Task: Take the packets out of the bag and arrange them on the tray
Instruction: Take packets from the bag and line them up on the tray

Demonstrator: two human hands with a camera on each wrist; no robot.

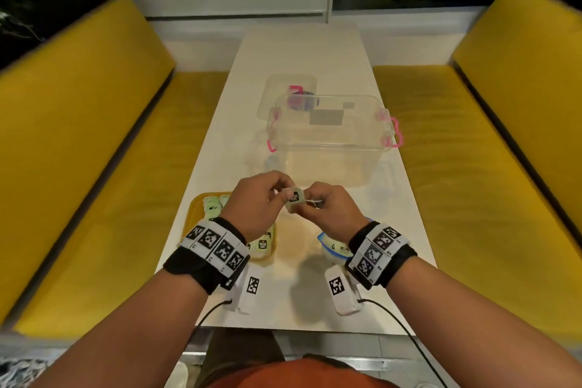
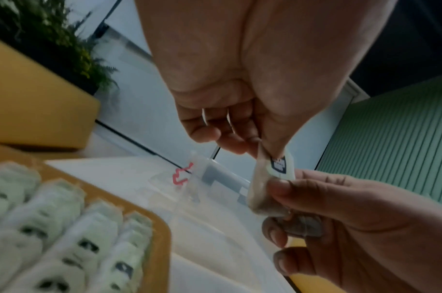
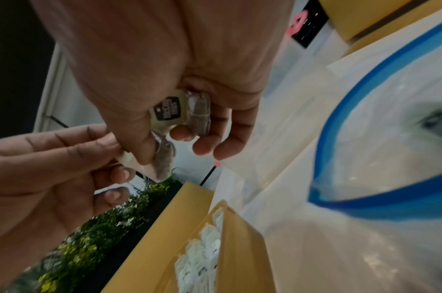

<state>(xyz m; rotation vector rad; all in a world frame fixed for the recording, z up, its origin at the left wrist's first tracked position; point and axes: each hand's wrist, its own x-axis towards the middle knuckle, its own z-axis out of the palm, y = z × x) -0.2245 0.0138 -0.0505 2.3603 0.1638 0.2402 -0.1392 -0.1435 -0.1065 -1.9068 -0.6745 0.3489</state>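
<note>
both hands meet above the white tabletop [image 1: 315, 66], sharing one small pale packet [image 1: 294, 198]. the left hand [image 1: 255, 208] pinches its upper edge between thumb and forefinger, the other fingers [image 2: 204, 132] curled loosely in. the right hand [image 1: 330, 211] pinches the packet's lower end with thumb and fingers, and in the right wrist view it also holds a second packet [image 3: 168, 111] curled into the palm. that one carries a dark badge with pale lettering; it looks like "mccafé", though the print is blurred and upside down, so the reading is not sure. the shared packet shows the same dark badge, too small to read.

just below and left of the fingers sits the yellow tray [image 1: 196, 208], with rows of pale green-white packets [image 2: 94, 234] lying side by side, each with a dark mark. below and right of the fingers, partly under the right wrist, lies the clear bag [image 1: 333, 249] with a blue zip rim, its mouth open and at least one packet inside.

beyond the fingers stands a clear plastic box [image 1: 330, 142] with pink latches, a grey label on its far wall. a clear lid [image 1: 274, 94] lies behind it. yellow benches [image 1: 94, 135] flank the tabletop on both sides.
</note>
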